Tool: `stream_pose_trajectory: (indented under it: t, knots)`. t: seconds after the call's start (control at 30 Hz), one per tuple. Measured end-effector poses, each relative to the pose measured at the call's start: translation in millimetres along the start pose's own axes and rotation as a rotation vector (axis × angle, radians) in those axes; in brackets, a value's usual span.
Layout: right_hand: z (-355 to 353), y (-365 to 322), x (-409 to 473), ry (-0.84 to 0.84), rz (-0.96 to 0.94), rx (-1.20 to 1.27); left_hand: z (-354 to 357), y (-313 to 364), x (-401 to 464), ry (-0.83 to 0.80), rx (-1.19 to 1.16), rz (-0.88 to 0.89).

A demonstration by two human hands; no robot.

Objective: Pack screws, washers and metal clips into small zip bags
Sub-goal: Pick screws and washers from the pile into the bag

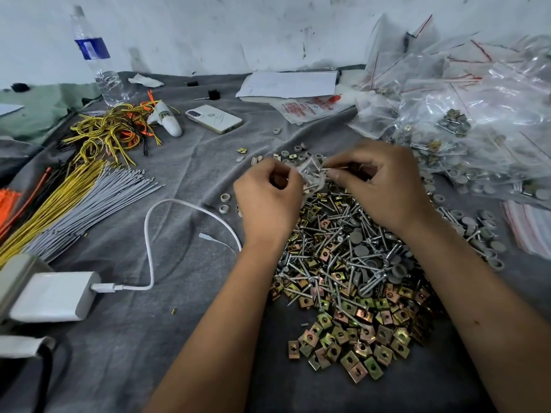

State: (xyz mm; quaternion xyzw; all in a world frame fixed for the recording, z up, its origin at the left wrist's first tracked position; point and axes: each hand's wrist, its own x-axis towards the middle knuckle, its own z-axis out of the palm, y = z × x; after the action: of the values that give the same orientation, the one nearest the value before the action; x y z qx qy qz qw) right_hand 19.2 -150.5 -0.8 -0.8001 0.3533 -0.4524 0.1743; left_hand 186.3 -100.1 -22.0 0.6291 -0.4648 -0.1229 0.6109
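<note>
Metal clips (351, 338) nearest; both hands' fingers pinching half-hidden zip bag (310, 174), contents unclear.

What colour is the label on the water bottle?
Blue, with white markings, on the water bottle; clearest in the head view.

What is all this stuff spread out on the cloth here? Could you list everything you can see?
metal clips: many, gold-toned, nearest part of the central pile
screws: many, silver, middle of the pile
washers: many, grey, in and around the pile
zip bag: one, clear, held between both hands
filled bags: a heap, clear with red strips, far right
wires: bundles, grey, yellow, orange, left
phone: one, white, centre back
bottle: one, clear with blue label, back left
charger: one, white with cable, near left
papers: white, back centre
cloth: grey, under everything
left hand: holds the bag
right hand: pinches a screw at the bag
</note>
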Motion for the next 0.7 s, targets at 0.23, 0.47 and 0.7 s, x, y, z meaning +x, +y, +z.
stream_pose_trajectory:
  t: [0.23,0.47,0.7]
  knots:
    - [8,0,-4,-0.104,-0.015,0.026,4,-3,-2,-0.071,0.045,0.113]
    - [-7,2,0,-0.185,0.074,0.116,-2,-3,4,0.041,-0.072,-0.036]
    - [-42,7,4,-0.866,0.182,0.022,-15,-8,20,0.208,-0.471,-0.268]
